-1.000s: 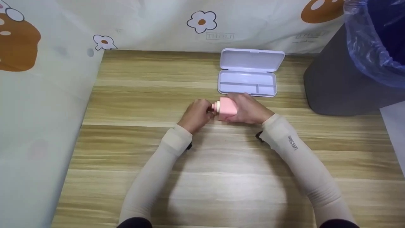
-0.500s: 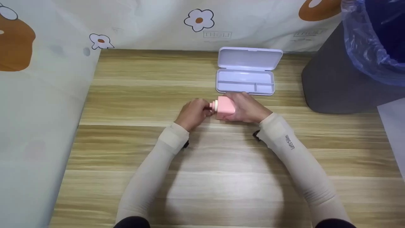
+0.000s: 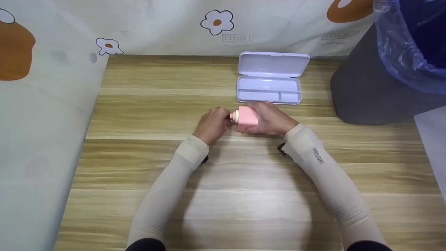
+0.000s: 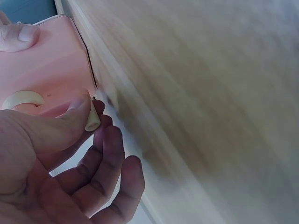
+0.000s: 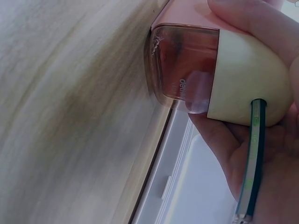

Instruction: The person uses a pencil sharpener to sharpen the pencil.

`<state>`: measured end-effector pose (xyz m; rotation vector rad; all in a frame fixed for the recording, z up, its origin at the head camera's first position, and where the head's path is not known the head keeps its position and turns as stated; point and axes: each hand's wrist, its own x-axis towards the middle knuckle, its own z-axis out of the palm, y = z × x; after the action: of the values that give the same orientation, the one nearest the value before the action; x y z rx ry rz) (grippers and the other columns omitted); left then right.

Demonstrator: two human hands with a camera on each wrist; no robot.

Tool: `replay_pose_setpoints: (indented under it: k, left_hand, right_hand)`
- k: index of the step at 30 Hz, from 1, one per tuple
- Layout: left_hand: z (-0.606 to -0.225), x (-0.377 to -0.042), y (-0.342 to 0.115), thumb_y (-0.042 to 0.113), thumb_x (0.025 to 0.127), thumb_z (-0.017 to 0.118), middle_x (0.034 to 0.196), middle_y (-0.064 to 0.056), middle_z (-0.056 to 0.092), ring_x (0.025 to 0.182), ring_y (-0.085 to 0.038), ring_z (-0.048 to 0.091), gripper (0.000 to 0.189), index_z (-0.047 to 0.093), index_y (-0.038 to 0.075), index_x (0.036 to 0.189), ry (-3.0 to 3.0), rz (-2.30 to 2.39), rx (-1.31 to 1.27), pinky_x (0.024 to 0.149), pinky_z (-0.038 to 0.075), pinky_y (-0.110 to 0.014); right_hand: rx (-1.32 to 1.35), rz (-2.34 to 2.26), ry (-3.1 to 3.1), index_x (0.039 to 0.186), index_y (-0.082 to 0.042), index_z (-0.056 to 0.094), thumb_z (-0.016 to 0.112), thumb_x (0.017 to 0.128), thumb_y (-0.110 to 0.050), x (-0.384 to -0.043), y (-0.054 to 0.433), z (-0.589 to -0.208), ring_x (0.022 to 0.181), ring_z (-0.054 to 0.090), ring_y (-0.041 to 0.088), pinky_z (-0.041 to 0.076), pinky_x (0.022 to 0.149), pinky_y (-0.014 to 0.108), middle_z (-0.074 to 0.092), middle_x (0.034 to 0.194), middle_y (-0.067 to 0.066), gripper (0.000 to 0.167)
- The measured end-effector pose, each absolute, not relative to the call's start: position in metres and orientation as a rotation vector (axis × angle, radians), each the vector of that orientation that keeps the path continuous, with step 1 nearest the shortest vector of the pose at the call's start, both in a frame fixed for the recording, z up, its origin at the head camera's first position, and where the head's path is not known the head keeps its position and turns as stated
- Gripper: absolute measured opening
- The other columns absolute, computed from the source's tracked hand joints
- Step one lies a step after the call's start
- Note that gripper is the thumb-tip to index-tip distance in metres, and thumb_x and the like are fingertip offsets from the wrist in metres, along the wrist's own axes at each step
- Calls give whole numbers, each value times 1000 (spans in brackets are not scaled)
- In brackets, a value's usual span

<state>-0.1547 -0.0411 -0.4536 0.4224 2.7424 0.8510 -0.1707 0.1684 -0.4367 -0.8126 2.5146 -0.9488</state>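
A pink and cream hand-crank pencil sharpener (image 3: pixel 248 116) lies on its side between the hands, above or on the wooden table. My right hand (image 3: pixel 273 119) grips its body. In the right wrist view, a green striped pencil (image 5: pixel 252 156) sticks out of the hole in the cream front (image 5: pixel 243 77), beside a clear shavings drawer (image 5: pixel 189 65). My left hand (image 3: pixel 212 125) is at the crank end. The left wrist view shows its thumb and forefinger pinching the small cream crank knob (image 4: pixel 93 122), other fingers loosely bent. Most of the crank arm is hidden.
Just beyond the right hand lies an open lilac pencil case (image 3: pixel 258 83) with divided compartments, its lid raised. A grey bin (image 3: pixel 362 83) with a blue liner stands at the right. A flower-patterned sheet (image 3: pixel 167 28) covers the wall behind the wooden table (image 3: pixel 146 115).
The head view has shifted slightly. Both hands keep their places on the sharpener; the left fingers have moved a little at the crank.
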Motion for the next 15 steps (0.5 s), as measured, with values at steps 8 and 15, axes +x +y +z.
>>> replay_pose_setpoints:
  k: [8, 15]
  left_hand:
    - [-453, -158, -39, 5, 94, 66, 90, -5, 71, 78, -21, 59, 9, 74, 6, 89, 2766, 808, 431, 73, 51, -43]
    - [-454, -160, -39, -1, 93, 62, 88, -5, 71, 78, -21, 61, 15, 76, 6, 89, 2811, 774, 426, 72, 52, -42]
  right_hand:
    - [-856, -989, 2507, 111, -5, 63, 90, 69, -15, -171, 171, -437, 79, 59, 20, 49, 70, 35, 64, 90, 2, 51]
    - [-889, -1005, 2500, 110, -5, 63, 90, 68, -13, -172, 170, -439, 78, 59, 19, 49, 70, 35, 64, 89, 2, 51]
